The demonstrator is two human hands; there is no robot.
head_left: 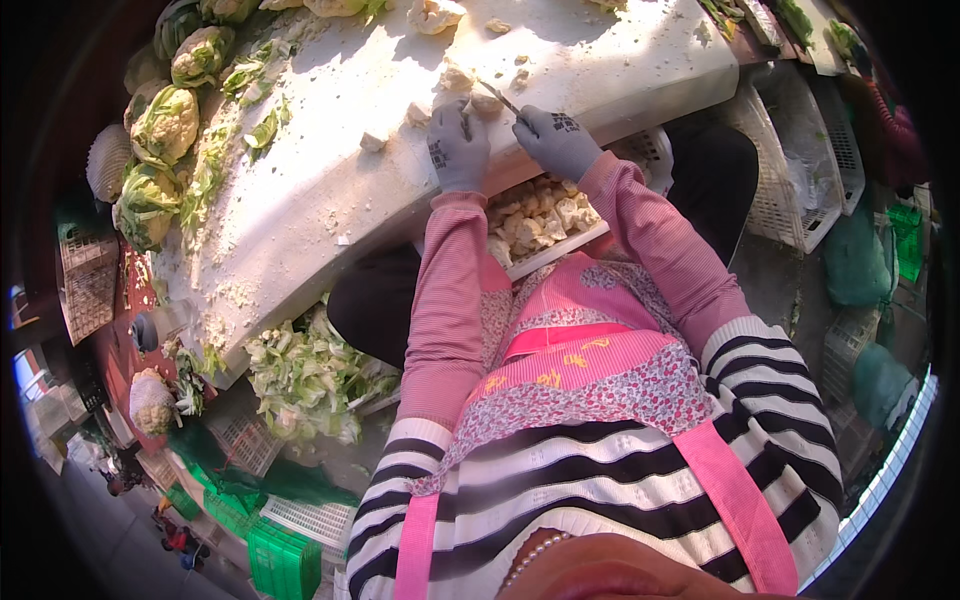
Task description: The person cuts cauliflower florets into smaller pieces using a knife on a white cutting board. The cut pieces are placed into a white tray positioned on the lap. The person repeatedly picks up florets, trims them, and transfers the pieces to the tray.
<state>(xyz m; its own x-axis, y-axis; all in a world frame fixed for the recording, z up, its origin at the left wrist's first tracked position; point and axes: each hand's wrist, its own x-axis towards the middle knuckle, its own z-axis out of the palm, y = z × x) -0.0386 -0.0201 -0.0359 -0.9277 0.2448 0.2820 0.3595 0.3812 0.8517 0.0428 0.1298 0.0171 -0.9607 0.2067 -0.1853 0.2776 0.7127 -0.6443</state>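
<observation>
Both hands wear grey work gloves over a white tabletop (360, 90). My right hand (556, 139) is closed on a small knife (498, 97), whose blade points up and left. Beside it, my left hand (459, 146) has its fingers bent against pale cauliflower pieces; whether it grips one, I cannot tell. A cauliflower piece (486, 102) lies by the blade, another (456, 77) just beyond the left fingertips. To the left are loose pieces (372, 141). In my lap, below the table edge, a white plastic crate (559, 255) holds many cut florets (541, 214).
Whole cauliflowers with leaves (165, 124) line the table's far left. Leaf trimmings (307, 375) are heaped below the near edge at left. White plastic crates (780, 165) stand at right. A clear bottle with a grey cap (146, 331) is at the table's left end.
</observation>
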